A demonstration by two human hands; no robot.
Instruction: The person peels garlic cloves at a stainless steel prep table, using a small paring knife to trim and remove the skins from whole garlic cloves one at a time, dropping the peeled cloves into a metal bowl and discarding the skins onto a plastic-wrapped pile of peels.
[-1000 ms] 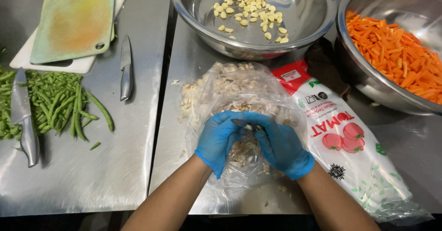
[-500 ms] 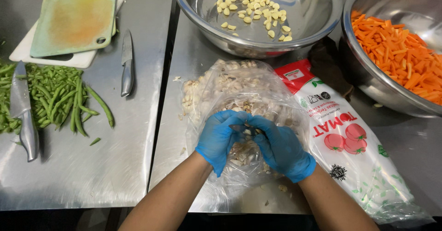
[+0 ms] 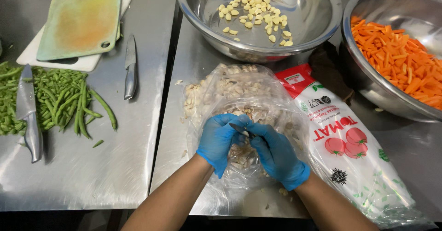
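Note:
Both my hands wear blue gloves and meet over a clear plastic bag point(image 3: 230, 90) full of garlic and papery skins. My right hand point(image 3: 276, 155) grips a small dark-bladed knife point(image 3: 241, 129), its tip pointing left toward my left hand point(image 3: 220, 139). My left hand pinches something small against the blade; it looks like a garlic clove, mostly hidden by my fingers. A steel bowl point(image 3: 317, 28) at the back holds peeled garlic cloves point(image 3: 255, 15).
A second steel bowl point(image 3: 368, 81) with orange carrot sticks point(image 3: 396, 58) is at right. A red and white plastic packet point(image 3: 343, 139) lies beside the bag. Left table: green beans point(image 3: 60, 99), two knives point(image 3: 28, 113) point(image 3: 130, 67), stacked cutting boards point(image 3: 80, 21).
My hands stay over the bag, with small finger movements around the blade. The view has shifted slightly.

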